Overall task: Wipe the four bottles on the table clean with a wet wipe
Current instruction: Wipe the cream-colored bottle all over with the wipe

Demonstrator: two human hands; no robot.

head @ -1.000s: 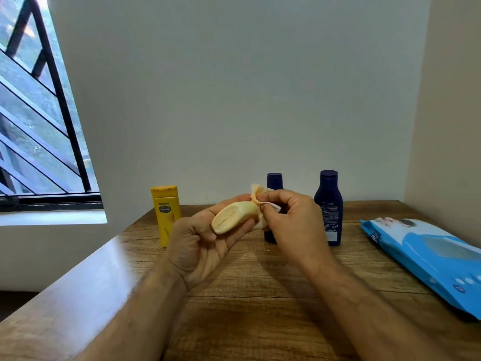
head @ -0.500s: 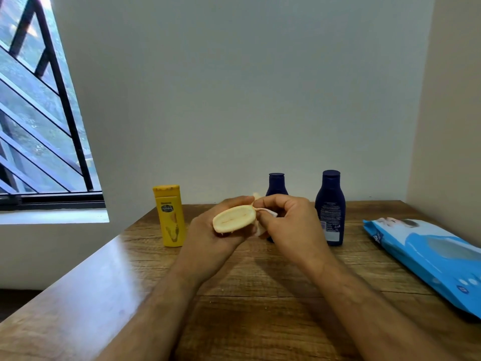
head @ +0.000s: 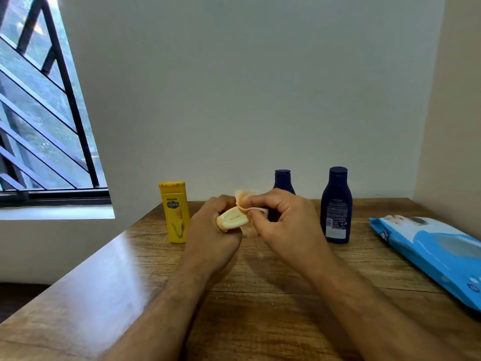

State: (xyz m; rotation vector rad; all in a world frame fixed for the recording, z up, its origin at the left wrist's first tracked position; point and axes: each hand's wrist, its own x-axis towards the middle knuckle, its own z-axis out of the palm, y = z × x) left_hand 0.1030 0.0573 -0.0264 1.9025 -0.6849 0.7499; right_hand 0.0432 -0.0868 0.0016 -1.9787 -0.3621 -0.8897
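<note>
- A person's left hand point(head: 208, 230) grips a small cream-coloured bottle point(head: 232, 222), fingers curled round it, its oval base turned toward the camera above the middle of the wooden table point(head: 260, 321).
- The right hand point(head: 283, 225) pinches a crumpled wet wipe point(head: 247, 201) between thumb and fingertips — the cloth is pressed against the upper right side of the cream bottle, a fold of it standing up above the knuckles.
- At ten o'clock from the hands, a yellow Vaseline lotion bottle point(head: 175, 212) stands upright on the table near the far edge, cap on, clear of the left hand.
- At twelve o'clock, directly behind the right hand, a dark blue bottle point(head: 283, 181) stands upright; only its cap and shoulders show above the fingers.
- At two o'clock, a second dark blue bottle point(head: 336, 204) stands upright with its cap on and its printed back label facing the camera, just beside the right hand but not touching it.
- At three o'clock, a blue wet-wipe pack point(head: 429, 254) lies flat along the right side of the table, running out of the picture's edge; whether its flap is closed cannot be told, and its contents are hidden.
- What the bottles hold cannot be seen — all are opaque.
- A barred window point(head: 46, 121) fills the upper left, at nine to ten o'clock, beside a plain pale wall point(head: 247, 87).
</note>
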